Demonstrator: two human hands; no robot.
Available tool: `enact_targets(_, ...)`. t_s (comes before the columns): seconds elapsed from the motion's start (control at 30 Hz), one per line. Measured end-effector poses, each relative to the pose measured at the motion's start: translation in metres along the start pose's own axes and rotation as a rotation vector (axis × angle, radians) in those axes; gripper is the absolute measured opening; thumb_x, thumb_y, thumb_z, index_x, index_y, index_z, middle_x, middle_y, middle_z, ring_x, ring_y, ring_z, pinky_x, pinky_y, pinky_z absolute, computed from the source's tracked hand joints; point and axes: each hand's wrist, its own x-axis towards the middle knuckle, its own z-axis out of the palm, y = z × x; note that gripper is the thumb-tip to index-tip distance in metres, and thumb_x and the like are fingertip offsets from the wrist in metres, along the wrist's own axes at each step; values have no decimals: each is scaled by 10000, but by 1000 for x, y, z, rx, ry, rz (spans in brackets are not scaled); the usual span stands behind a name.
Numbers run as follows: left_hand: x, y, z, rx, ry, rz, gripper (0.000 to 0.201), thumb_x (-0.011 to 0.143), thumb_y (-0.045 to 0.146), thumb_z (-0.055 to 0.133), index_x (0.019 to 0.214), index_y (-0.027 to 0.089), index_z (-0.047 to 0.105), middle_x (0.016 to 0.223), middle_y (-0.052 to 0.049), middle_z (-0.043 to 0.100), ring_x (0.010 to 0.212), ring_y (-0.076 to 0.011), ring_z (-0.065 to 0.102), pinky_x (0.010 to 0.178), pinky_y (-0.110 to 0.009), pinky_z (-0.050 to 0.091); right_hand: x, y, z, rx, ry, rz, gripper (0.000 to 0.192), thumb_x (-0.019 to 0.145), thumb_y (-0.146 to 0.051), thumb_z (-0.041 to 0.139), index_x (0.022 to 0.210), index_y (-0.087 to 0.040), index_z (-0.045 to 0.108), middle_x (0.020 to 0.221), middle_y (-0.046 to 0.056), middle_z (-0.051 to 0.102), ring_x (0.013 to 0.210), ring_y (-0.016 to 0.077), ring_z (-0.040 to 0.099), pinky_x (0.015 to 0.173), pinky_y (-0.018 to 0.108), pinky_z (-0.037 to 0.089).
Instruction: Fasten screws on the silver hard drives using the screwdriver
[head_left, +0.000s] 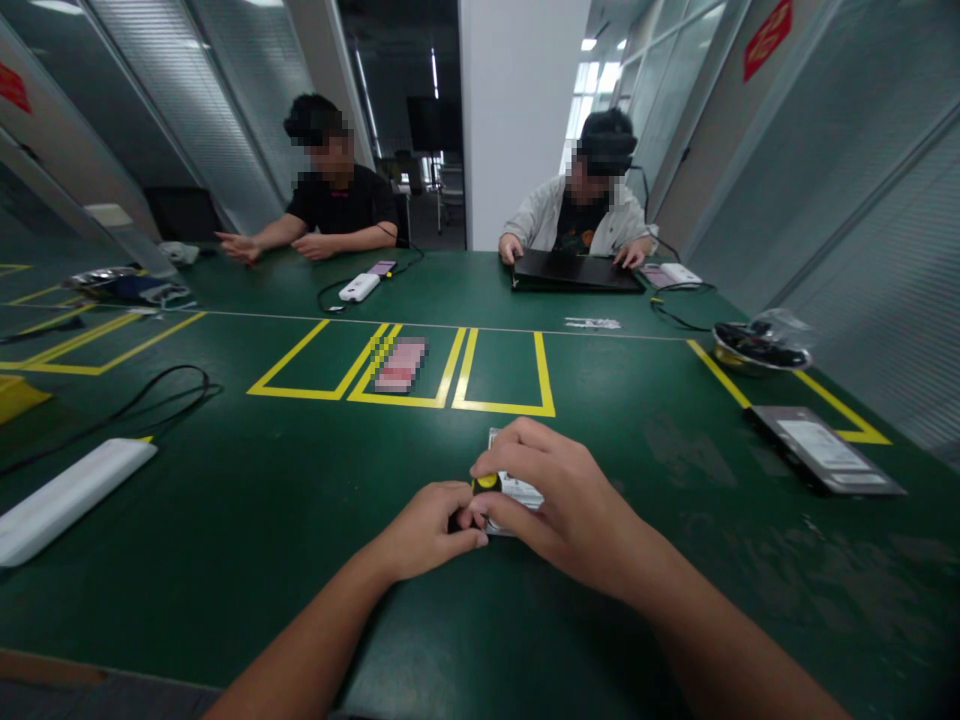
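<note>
fingers of the right hand (570, 500) curl down over a small flat silver device (516, 490) lying on the green table (300, 520), just below the yellow tape boxes (405, 375). the left hand (427, 525) pinches narrowly at its near edge, touching a yellow-capped tool (486, 482) there; whether either hand truly grips anything i cannot tell. two people sit well apart at the far side, one with hands on a black laptop (576, 272)

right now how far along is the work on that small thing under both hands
Nothing looks finished: the three yellow-taped boxes beyond the hands hold only one blurred pink item. In hand: the right hand covers a small flat silver-and-white device, while the left hand pinches a yellow-capped black tool at its edge. What remains cannot be told; the device is mostly hidden.
</note>
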Motion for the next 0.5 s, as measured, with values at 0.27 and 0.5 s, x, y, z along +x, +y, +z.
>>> enact_targets(0.27, 0, -3, 3, 16, 35, 29, 110, 813, 256, 658, 797, 155, 617, 804, -8, 638, 755, -163, 568, 685, -252, 422, -2, 3, 3, 14, 47, -82, 215, 869, -146, 611, 1082, -151, 639, 1065, 63, 647, 989, 159, 582, 898, 307, 466)
enact_targets(0.5, 0, -3, 3, -24, 40, 32, 164, 806, 256, 679, 750, 155, 564, 778, 6, 624, 715, -141, 557, 652, -234, 399, 1, 6, 2, -9, 74, -93, 224, 848, -81, 587, 1054, -147, 646, 1030, 52, 673, 990, 162, 586, 902, 310, 459)
